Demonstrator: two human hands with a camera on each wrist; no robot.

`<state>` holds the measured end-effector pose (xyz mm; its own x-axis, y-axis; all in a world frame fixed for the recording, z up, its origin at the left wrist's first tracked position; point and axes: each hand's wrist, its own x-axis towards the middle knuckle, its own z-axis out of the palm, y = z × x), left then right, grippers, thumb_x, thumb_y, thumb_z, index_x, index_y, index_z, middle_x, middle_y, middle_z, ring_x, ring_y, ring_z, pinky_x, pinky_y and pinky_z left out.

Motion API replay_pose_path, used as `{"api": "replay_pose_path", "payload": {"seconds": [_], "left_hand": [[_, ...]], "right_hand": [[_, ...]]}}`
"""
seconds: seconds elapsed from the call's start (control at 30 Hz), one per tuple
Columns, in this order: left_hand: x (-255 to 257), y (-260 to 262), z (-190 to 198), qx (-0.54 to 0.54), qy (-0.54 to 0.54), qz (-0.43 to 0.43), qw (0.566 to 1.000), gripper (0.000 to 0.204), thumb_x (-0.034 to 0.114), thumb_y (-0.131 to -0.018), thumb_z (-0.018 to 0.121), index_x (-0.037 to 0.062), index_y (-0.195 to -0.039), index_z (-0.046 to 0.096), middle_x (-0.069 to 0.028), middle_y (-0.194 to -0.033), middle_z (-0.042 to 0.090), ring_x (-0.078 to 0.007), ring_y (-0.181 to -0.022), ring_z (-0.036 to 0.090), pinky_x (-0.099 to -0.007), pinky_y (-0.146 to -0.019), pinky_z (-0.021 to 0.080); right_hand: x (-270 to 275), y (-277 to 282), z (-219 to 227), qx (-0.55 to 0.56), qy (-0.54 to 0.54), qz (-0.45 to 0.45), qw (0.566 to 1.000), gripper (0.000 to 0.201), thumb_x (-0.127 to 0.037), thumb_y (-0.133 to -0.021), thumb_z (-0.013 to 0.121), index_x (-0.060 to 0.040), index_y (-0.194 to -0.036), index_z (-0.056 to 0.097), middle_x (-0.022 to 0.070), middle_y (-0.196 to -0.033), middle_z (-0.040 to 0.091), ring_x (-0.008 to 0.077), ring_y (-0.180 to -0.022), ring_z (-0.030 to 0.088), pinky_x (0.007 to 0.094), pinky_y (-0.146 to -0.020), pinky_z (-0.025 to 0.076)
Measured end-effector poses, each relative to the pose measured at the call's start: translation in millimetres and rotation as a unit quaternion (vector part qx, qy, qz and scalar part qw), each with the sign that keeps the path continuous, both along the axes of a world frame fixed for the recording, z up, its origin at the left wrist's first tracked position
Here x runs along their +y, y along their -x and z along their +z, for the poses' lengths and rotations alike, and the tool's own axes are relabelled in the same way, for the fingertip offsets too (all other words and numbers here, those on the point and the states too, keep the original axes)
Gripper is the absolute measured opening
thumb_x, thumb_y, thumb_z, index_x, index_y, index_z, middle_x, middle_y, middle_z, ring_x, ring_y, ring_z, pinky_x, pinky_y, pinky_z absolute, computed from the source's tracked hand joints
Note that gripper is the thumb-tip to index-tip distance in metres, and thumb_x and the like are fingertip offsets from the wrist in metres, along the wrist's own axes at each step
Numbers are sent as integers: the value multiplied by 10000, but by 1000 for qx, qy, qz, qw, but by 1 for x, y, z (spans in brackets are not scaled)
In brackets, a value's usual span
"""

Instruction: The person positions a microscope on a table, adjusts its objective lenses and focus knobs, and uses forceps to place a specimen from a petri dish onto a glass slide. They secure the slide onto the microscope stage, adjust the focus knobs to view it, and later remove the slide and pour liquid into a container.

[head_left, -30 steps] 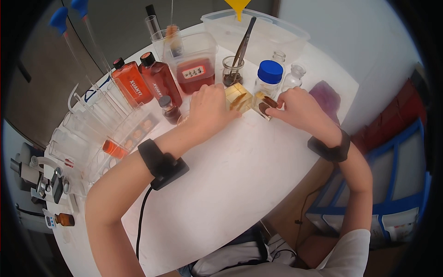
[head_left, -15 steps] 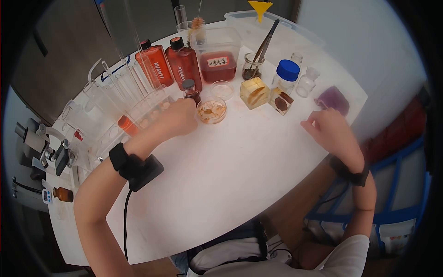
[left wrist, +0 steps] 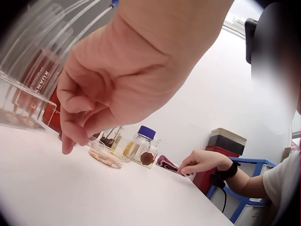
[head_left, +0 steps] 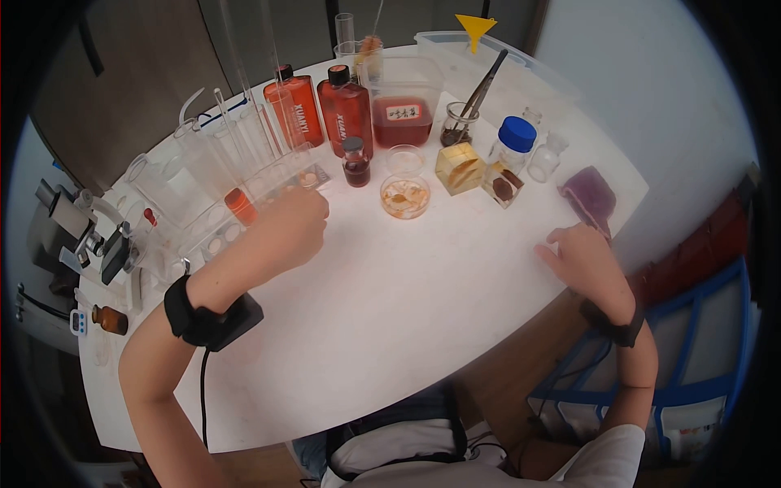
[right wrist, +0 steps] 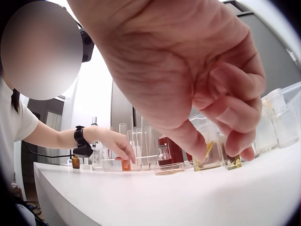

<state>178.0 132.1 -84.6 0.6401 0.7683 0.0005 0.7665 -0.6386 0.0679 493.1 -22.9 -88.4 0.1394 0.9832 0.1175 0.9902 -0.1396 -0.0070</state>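
Observation:
My left hand [head_left: 286, 229] hovers with loosely curled, unoccupied fingers beside the clear tube rack [head_left: 281, 175]. To its right stand a small dark-filled bottle [head_left: 355, 167] and a petri dish [head_left: 405, 199] of orange-brown pieces. Two clear blocks sit side by side beyond the dish: a larger yellowish block [head_left: 460, 169] and a smaller block [head_left: 503, 187] with a dark round specimen. At the table's right side, my right hand [head_left: 587, 260] holds nothing, its fingers bent loosely, just in front of a folded purple cloth [head_left: 590, 195]. Several fingers are curled towards the palm in the right wrist view.
Behind stand red XUANYI bottles [head_left: 346, 114], a labelled plastic tub [head_left: 403, 122] of red liquid, a jar [head_left: 458, 128] with tweezers, a blue-capped jar [head_left: 514, 142] and small glass bottles [head_left: 547, 159]. A microscope [head_left: 77, 220] and brown bottle [head_left: 110, 320] are at the left.
Both hands have come away from the two clear blocks. The left has moved left past the petri dish, the right towards the table's right edge. The head view has shifted too.

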Motion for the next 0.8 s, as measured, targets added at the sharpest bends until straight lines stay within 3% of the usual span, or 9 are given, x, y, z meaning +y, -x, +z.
{"api": "replay_pose_path", "payload": {"seconds": [0.1,0.17,0.23,0.33,0.4,0.53,0.63,0.7,0.8], "left_hand": [[-33,34,17,-30,-91,-8,995,162,3,-778,495,-46,-852,630,-126,-655,615,-259,-625,614,-318,-617,480],[-57,51,40,-27,-53,95,994,101,2,-732,507,-15,-702,602,-180,-678,578,-338,-662,577,-413,-615,451],[-76,76,42,-131,-128,89,979,90,16,-732,558,-19,-653,580,-158,-556,549,-304,-559,566,-374,-540,434],[-105,102,53,-155,-136,168,964,152,34,-715,633,-29,-610,542,-149,-522,530,-259,-481,538,-314,-474,397],[-127,113,58,-159,-148,189,958,201,46,-711,657,-32,-594,514,-145,-508,509,-246,-451,502,-300,-458,374],[-168,139,65,-105,-225,225,942,326,90,-711,697,-34,-559,436,-144,-476,456,-232,-401,410,-303,-430,313],[-197,158,68,-102,-196,253,942,275,67,-785,617,-36,-620,423,-145,-482,433,-242,-407,373,-326,-436,297],[-211,165,64,-112,-130,254,952,146,14,-842,510,-25,-720,440,-135,-502,440,-236,-411,380,-322,-440,307],[-216,168,47,-169,-94,264,945,95,-8,-838,496,-13,-758,445,-121,-505,455,-214,-412,403,-310,-434,308]], "right_hand": [[1,-2,-9,41,42,65,996,241,-219,-750,625,11,-678,632,170,-636,595,302,-666,586,391,-614,469],[1,1,-4,79,40,79,993,242,-215,-749,626,11,-660,623,170,-621,589,306,-642,582,391,-596,464],[1,3,-4,117,38,90,988,244,-210,-747,627,11,-643,614,169,-606,582,309,-619,579,391,-577,459],[5,13,-6,-13,-95,125,988,266,-213,-759,624,10,-619,585,160,-554,556,327,-560,560,396,-532,442],[10,26,-1,66,-108,144,981,291,-209,-790,595,4,-598,545,156,-537,543,349,-524,539,410,-508,430],[19,51,-13,81,-175,172,966,287,-195,-832,546,-5,-617,533,154,-538,539,362,-528,533,423,-506,427],[19,61,-8,61,-150,190,968,251,-194,-855,515,-7,-689,529,165,-587,558,365,-559,543,429,-525,429],[12,60,-10,151,-59,236,958,221,-214,-859,515,-9,-777,525,168,-634,575,358,-611,562,429,-555,435],[6,63,-1,82,-43,179,979,207,-220,-850,528,-17,-810,518,164,-672,587,348,-652,575,424,-584,441]]}}
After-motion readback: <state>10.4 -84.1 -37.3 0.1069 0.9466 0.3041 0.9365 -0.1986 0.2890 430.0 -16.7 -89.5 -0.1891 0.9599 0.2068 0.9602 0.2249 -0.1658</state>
